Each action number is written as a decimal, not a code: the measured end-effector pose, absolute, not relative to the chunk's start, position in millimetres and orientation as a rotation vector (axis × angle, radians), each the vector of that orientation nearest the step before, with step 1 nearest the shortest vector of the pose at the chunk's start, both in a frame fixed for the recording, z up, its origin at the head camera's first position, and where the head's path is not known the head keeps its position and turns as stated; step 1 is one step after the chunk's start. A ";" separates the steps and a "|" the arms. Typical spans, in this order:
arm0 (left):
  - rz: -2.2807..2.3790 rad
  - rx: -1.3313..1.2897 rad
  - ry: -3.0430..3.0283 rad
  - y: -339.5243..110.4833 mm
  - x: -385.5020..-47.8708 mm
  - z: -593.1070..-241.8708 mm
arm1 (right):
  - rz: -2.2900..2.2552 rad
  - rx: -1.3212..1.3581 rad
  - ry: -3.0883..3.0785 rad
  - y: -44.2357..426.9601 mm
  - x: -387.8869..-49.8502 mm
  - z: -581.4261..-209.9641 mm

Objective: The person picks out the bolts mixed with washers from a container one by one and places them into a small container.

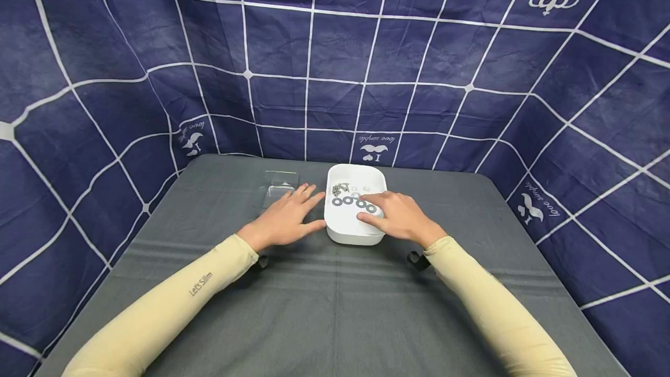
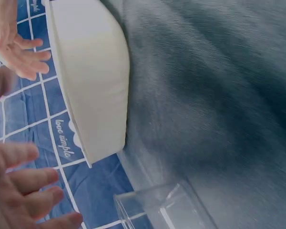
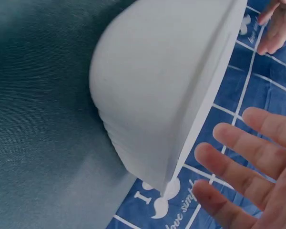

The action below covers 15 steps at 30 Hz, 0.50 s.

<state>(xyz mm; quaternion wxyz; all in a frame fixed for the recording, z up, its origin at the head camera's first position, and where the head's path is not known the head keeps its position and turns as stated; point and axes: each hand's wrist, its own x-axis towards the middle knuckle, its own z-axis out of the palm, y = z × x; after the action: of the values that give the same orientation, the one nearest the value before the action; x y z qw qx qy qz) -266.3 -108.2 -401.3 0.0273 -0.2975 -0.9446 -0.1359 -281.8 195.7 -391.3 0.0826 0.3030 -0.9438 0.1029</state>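
Observation:
A white tub (image 1: 355, 238) stands on the grey cloth, with a row of grey rings (image 1: 348, 201), small metal pieces (image 1: 340, 189) and small pale pieces in it. The left hand (image 1: 285, 217) hovers palm down at the tub's left side, fingers spread and holding nothing; its fingers (image 2: 33, 186) also show in the left wrist view. Over the tub's right rim reaches the right hand (image 1: 400, 214), fingers extended above the rings. In the right wrist view its fingers (image 3: 243, 162) are apart with nothing between them, beside the tub wall (image 3: 138, 81).
Behind the left hand lies a clear transparent box (image 1: 281, 178), also visible in the left wrist view (image 2: 167, 207). A blue curtain (image 1: 340, 45) with white lines surrounds the back and sides of the grey cloth surface (image 1: 335, 307).

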 end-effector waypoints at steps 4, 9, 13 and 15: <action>-0.534 -0.805 -2.863 -98.1 -279.8 -400.1 | 0.412 0.844 -2.814 194.2 -287.9 -389.4; -0.636 -0.676 -2.852 -84.9 -293.1 -399.0 | 0.556 0.810 -2.796 192.3 -296.0 -389.9; -0.664 -0.627 -2.844 -75.3 -303.6 -397.5 | 0.634 0.794 -2.763 190.1 -303.0 -389.2; -0.680 -0.600 -2.841 -71.6 -308.7 -397.0 | 0.673 0.787 -2.739 188.4 -305.9 -387.3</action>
<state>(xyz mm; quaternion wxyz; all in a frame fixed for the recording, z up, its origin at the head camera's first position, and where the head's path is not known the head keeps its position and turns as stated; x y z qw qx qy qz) -308.7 -71.6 -397.0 0.0799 -0.2004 -0.9497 -0.2272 -305.9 188.4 -387.3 0.1066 0.2673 -0.9300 0.2287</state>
